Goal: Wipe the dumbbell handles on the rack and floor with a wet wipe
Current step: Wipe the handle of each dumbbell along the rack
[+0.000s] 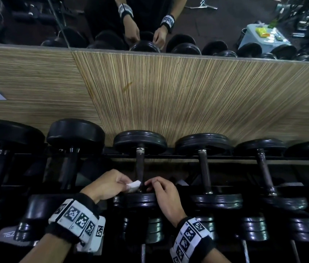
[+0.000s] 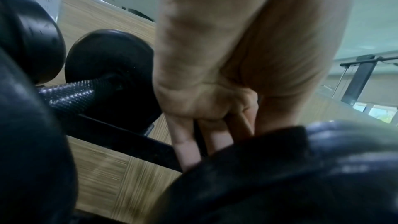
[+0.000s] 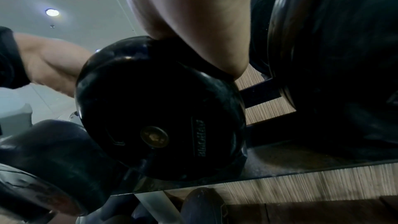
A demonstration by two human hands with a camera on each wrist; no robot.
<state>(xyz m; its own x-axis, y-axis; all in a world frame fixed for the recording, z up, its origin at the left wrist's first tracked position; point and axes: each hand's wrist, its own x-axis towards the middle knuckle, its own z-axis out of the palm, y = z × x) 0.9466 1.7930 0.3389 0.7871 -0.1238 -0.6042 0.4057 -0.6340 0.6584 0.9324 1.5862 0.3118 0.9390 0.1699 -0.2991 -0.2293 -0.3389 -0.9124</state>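
A row of black dumbbells lies on the rack [image 1: 168, 158]. My left hand [image 1: 125, 184] pinches a small white wet wipe [image 1: 133, 186] against the left side of the middle dumbbell's dark handle [image 1: 140, 168], near its front plate [image 1: 140, 201]. My right hand [image 1: 150, 185] curls its fingers at the right side of the same handle's near end; what lies under them is hidden. In the left wrist view the fingers [image 2: 183, 142] drop behind a blurred black plate. The right wrist view shows only my palm [image 3: 193, 23] above that plate's face [image 3: 161, 117].
Further dumbbells lie right [image 1: 205, 168] and thicker ones left [image 1: 70, 168], with a lower tier [image 1: 153, 230] beneath my wrists. A striped wood-look wall panel [image 1: 168, 92] stands close behind the rack, with a mirror [image 1: 216, 25] above it.
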